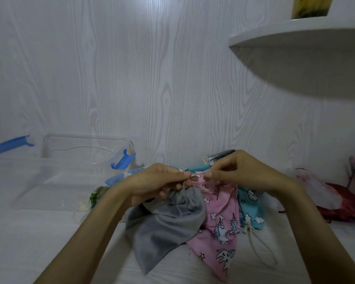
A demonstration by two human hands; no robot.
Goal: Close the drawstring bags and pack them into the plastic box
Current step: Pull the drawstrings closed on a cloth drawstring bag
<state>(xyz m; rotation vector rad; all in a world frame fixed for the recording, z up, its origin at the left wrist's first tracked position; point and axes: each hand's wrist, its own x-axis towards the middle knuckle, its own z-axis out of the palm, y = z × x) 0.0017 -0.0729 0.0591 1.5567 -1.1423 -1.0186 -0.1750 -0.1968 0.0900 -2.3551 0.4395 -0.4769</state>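
Closing step: left hand [162, 184] grips the grey bag [168, 220] at its bunched neck, right hand [234, 171] pinches the cord [194, 177] at the pink bag [217, 214] top. Both bags mid-surface, teal bag [252, 210] beside them. Next: likely pull cord tight, then carry left to box [55, 171]. Box open, looks empty; not certain through clear plastic.

Rear wall [131, 78]: pale panelling with vertical wood-grain pattern, spanning the full width; brightest patch at 12 o'clock, near the top edge; curved white shelf [295, 39] projecting from the wall at 2 o'clock, with shadow cast beneath it; yellowish recess [312, 6] above the shelf; white work surface [39, 242] occupying the lower field, 4 to 8 o'clock.
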